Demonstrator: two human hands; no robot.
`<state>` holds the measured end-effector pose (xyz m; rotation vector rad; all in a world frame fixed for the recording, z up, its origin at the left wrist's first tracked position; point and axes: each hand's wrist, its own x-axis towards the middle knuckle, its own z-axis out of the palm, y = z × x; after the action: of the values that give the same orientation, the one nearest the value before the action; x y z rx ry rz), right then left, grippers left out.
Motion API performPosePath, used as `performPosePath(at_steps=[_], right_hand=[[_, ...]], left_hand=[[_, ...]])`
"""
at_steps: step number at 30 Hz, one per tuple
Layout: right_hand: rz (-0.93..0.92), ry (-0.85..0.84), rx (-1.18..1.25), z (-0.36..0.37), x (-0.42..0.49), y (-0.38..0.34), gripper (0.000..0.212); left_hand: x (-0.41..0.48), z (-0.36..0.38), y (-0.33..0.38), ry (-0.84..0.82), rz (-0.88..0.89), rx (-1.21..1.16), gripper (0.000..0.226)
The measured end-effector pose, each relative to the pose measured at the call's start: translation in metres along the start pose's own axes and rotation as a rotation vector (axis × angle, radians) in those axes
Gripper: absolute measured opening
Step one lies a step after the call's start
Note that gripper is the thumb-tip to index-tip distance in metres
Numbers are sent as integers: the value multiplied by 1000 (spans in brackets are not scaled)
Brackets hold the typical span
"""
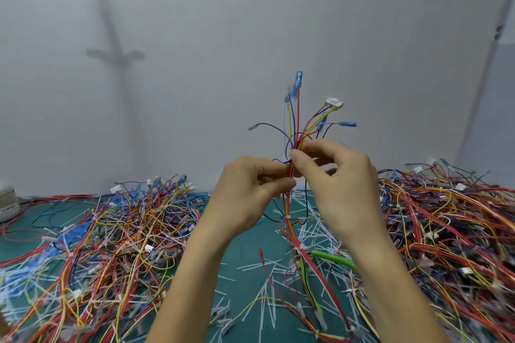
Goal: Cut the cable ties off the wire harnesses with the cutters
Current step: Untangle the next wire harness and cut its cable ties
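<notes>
No text, number, brand or sign can be read anywhere in the frame. The only print-like marks are a few dark smudges on a pale label [9, 207] on the front of the grey container [6, 191] at the left edge of the frame, and they are too blurred to make out.

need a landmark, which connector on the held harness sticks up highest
The blue terminal on the red wire, pointing straight up; the white plug sits lower.
</notes>
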<state>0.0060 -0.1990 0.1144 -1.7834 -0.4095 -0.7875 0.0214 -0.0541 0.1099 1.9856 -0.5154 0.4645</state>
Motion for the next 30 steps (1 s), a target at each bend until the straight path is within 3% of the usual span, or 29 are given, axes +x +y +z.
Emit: performPosePath(at_steps=[7,10,13,17,22,25,30], right_hand=[[125,-37,158,-9,8,5,17],[186,-61,298,-11,9,4,23],[249,-101,431,-14,10,4,23],[322,-118,676,-14,11,3,26],[412,-132,920,-11,13,2,22],[433,-140,990,-12,14,0,22],[428,-112,1013,-19,15,2,17]], left_hand=[[-2,-3,1,-89,96,163,18],[-2,-3,1,77,71,169,34],[2,-6,-1,255,-6,182,30],[-2,-20,-2,-21,-165,17,27],[-13,-40,5,-288,-112,-55,22],[-15,-47,5,-304,-98,-51,5],[-16,-53,0,-182,-173,-44,7]])
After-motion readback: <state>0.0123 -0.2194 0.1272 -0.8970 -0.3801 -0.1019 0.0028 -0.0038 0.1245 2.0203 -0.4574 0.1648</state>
